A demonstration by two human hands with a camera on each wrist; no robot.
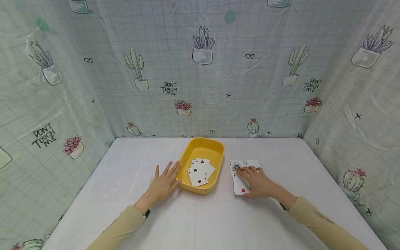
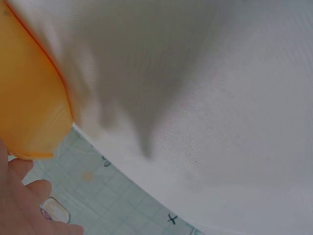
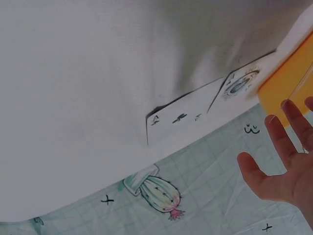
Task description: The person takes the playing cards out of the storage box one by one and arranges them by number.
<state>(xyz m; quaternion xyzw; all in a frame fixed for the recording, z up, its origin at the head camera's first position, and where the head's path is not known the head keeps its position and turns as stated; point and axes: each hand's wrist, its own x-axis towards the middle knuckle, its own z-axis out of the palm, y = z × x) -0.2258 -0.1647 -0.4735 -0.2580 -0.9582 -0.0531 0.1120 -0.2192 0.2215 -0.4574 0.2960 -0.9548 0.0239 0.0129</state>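
Here, the flat left hand (image 1: 164, 184) touches the glossy yellow tray (image 1: 215, 152); right hand (image 1: 257, 180) fingers press paper cards (image 1: 240, 187).

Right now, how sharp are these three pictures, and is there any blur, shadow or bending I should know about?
Head view: sharp and evenly lit, but the wide lens bows the curtain and table edges. Left wrist view: soft all over, the yellow tray smeared, with a grey shadow on the cloth. Right wrist view: clearer, the cards readable, a dim shadow near the top right.
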